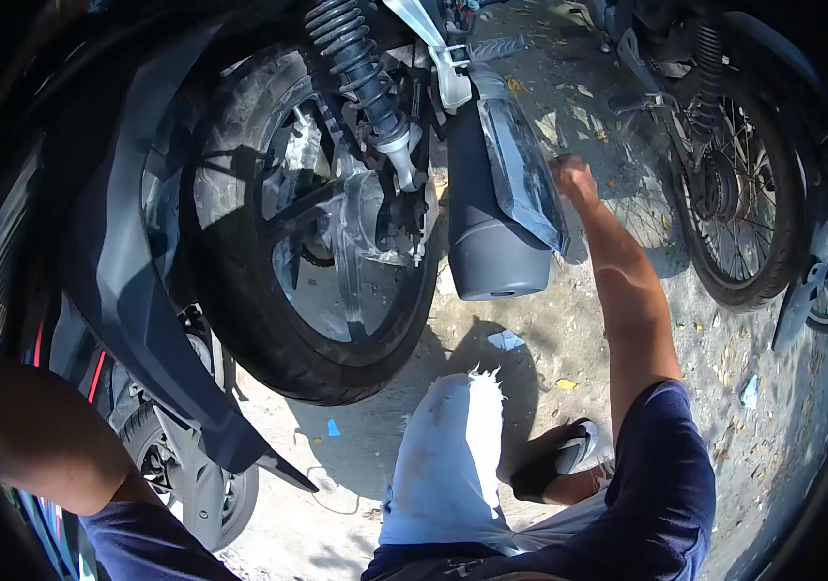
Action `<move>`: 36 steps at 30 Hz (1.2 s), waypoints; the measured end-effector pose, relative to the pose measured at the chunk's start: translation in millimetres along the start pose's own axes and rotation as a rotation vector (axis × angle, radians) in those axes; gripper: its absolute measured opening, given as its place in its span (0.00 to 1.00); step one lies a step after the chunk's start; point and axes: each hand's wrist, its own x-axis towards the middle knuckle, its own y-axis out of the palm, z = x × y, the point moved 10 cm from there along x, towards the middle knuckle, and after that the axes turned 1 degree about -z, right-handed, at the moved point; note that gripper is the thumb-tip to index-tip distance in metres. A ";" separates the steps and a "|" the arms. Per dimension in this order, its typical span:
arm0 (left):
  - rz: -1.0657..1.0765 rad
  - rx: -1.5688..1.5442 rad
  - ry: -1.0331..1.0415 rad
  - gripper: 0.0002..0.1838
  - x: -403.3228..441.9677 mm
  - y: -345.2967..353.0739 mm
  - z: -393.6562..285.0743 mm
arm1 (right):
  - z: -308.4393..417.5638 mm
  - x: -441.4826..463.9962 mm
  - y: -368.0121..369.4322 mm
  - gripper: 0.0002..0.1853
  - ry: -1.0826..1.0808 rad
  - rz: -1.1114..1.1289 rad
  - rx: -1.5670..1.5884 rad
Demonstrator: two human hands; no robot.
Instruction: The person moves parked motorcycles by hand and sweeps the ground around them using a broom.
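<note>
My right hand (577,180) is beside the outer side of a motorcycle's exhaust muffler (496,247), by its glossy heat shield (521,165). Its fingers are curled in, and part of them is hidden along the muffler's edge, so what they hold, if anything, does not show. Only the upper part of my left arm (46,445) appears, at the left edge; the left hand is out of sight. To the left of the muffler stand the dusty rear wheel (312,363) and the coil shock absorber (354,73).
The dark tail fender (138,290) slopes down at left, with another motorcycle's wheel (240,494) below it. A second motorcycle's spoked wheel (738,194) stands at right. Leaves and scraps lie on the dusty ground (569,329). My sandalled foot (554,470) is below.
</note>
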 end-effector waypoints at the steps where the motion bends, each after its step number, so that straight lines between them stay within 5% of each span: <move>1: 0.002 0.008 -0.002 0.52 1.7 -3.1 -2.3 | 2.9 -10.2 -13.1 0.16 0.062 0.032 -0.025; 2: 0.001 0.014 -0.006 0.53 2.6 -7.3 -4.2 | -19.5 -5.9 -1.5 0.17 0.116 0.182 -0.006; 8: 0.031 -0.054 -0.064 0.54 4.6 -5.8 4.2 | -73.8 -58.0 -51.3 0.20 0.059 -0.037 -0.288; 10: 0.043 -0.124 -0.113 0.51 3.5 10.7 17.3 | -80.0 -101.1 -83.4 0.20 0.179 0.111 -0.131; 17: 0.111 -0.546 -0.246 0.44 -1.2 105.5 63.5 | -123.0 -227.7 -142.3 0.19 0.405 -0.037 -0.005; 24: -0.114 -0.193 -0.082 0.40 6.6 50.0 46.8 | -64.6 -176.0 -118.7 0.17 0.261 0.060 -0.109; 27: -0.528 0.004 0.052 0.35 14.6 77.9 58.4 | -79.0 -183.5 -110.0 0.17 0.249 0.066 -0.122; 30: -0.284 0.055 -0.062 0.35 17.7 71.4 48.4 | -139.8 -233.1 -113.8 0.18 0.314 -0.018 -0.152; 36: -0.031 0.149 -0.242 0.37 20.7 67.3 47.2 | -135.0 -326.8 -170.1 0.18 0.470 -0.019 -0.124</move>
